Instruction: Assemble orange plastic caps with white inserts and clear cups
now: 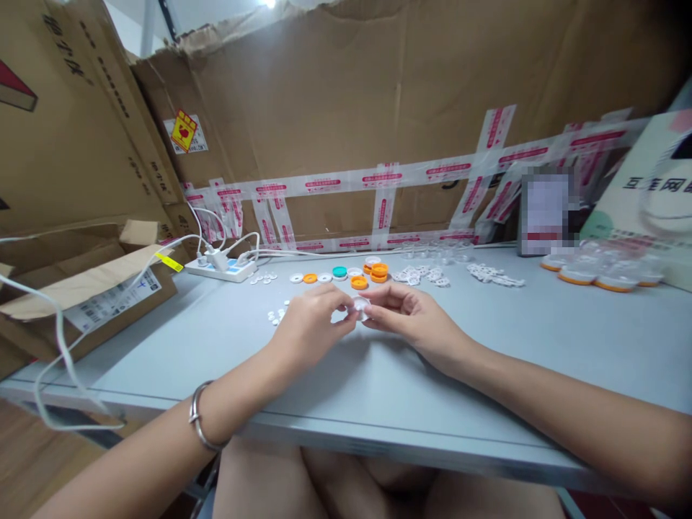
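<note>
Above the grey table, both of my hands meet at a small white round plastic piece. My right hand pinches its right edge between thumb and fingers. From the other side, the closed fingertips of my left hand grip its left edge, hiding part of it. Just beyond my hands lie shallow round caps: white, an orange cap, a teal cap and a small stack of orange caps. Tiny white parts are scattered left of my left hand.
Piles of white plastic parts and white strips lie beyond my right hand. Clear containers with orange bases stand far right, near a propped phone-like screen. A power strip and open carton occupy the left.
</note>
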Motion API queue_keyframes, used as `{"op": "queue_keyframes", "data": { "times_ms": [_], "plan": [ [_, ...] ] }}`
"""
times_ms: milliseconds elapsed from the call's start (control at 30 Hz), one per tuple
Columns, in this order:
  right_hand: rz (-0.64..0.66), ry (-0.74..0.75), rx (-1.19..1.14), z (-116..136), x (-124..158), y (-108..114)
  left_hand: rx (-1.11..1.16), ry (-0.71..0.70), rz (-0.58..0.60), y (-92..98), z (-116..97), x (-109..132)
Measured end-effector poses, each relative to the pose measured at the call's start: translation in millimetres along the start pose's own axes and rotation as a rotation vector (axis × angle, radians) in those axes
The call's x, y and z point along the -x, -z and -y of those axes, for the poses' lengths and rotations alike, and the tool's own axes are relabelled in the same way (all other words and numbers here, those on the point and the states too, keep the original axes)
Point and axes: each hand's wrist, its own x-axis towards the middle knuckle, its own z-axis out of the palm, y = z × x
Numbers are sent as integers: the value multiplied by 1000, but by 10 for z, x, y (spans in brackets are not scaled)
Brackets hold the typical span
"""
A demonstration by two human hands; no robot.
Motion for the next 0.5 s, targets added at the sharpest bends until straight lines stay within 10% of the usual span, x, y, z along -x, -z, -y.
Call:
{"op": "queue_keyframes", "data": {
  "times_ms": [500],
  "plan": [
    [-21,23,-80,23,16,-3,-32,-71,-70,16,-10,44]
  ]
}}
